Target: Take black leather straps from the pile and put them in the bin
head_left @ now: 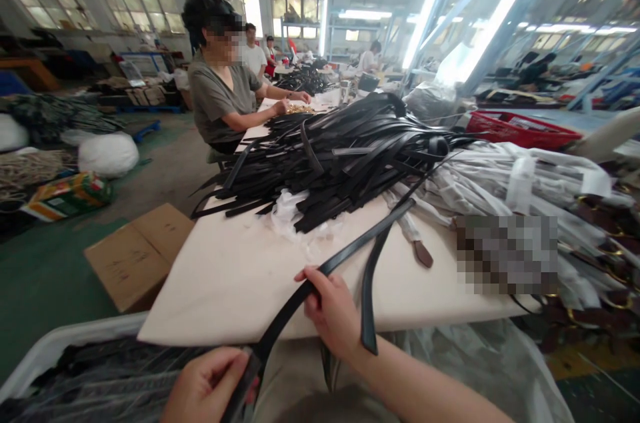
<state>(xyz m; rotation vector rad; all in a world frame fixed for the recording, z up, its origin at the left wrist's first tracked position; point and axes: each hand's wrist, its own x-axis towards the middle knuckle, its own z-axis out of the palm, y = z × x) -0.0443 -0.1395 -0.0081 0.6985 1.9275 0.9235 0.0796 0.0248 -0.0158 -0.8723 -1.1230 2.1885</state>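
Observation:
A long black belt strap (350,248) runs from the heap on the table down toward me. My right hand (331,313) grips it near the table's front edge. Lower left, my left hand (210,388) is closed around the strap's near end. A second black strap (369,299) hangs over the table edge just right of my right hand. Behind them a large pile of black straps (340,156) covers the middle of the pale table (235,276).
Belts wrapped in white paper (525,183) lie at the right, with a red basket (520,129) behind. A white bin with dark straps (75,369) sits at lower left, a cardboard box (135,253) on the floor. A co-worker in a grey shirt (220,96) sits farther along the table.

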